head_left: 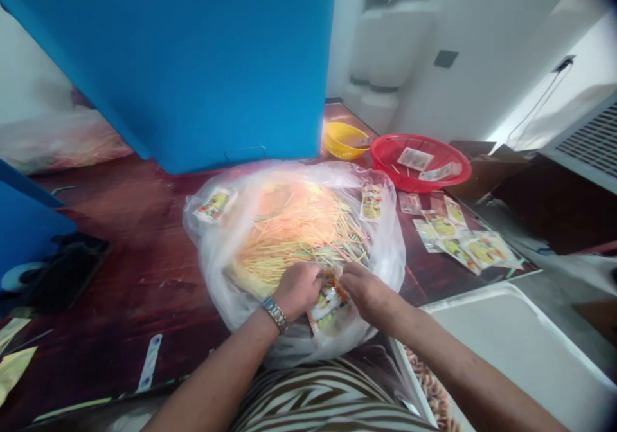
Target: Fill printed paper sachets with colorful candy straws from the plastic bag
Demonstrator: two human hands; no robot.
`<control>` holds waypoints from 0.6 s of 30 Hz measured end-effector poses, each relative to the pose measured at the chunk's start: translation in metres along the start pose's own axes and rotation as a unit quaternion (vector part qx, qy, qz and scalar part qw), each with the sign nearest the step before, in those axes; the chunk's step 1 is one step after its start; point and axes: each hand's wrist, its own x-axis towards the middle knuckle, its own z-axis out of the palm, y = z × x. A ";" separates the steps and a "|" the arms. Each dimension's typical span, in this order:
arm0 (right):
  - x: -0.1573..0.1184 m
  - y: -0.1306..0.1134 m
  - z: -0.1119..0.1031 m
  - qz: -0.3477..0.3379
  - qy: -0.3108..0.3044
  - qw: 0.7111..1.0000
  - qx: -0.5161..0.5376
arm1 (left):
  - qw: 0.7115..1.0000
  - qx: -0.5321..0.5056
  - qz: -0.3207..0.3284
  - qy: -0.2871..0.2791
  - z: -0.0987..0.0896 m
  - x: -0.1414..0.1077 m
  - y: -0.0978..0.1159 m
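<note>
My left hand (297, 288), with a metal watch (276, 315) on the wrist, pinches the upper left edge of a printed plastic packet (332, 316). The fingers of my right hand (369, 292) are closed on the packet's upper right side. Both hands are over the near side of a large clear plastic bag (212, 265), its mouth spread wide. A heap of thin pastel sticks (299, 226), mostly yellow and orange, fills it. Similar packets rest on the bag's left rim (215, 205) and right rim (371, 203). Whether the held packet is unsealed, I cannot tell.
A red basket (420, 162) with packets in it stands at the back right, beside a yellow basket (344, 141). Several flat packets (463, 239) lie at the table's right edge. A tall blue panel (231, 65) rises behind the bag. A black tape dispenser (62, 271) is at left.
</note>
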 end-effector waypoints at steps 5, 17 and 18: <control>-0.005 0.005 0.014 0.028 0.023 0.999 0.022 | 0.990 0.062 0.051 0.112 0.010 -0.008 0.005; -0.007 0.010 0.013 0.037 0.051 0.998 0.030 | 0.979 0.116 0.101 0.133 0.012 -0.006 0.003; -0.008 0.010 0.016 0.042 0.054 0.997 0.021 | 0.979 0.112 0.099 0.139 0.014 -0.008 0.004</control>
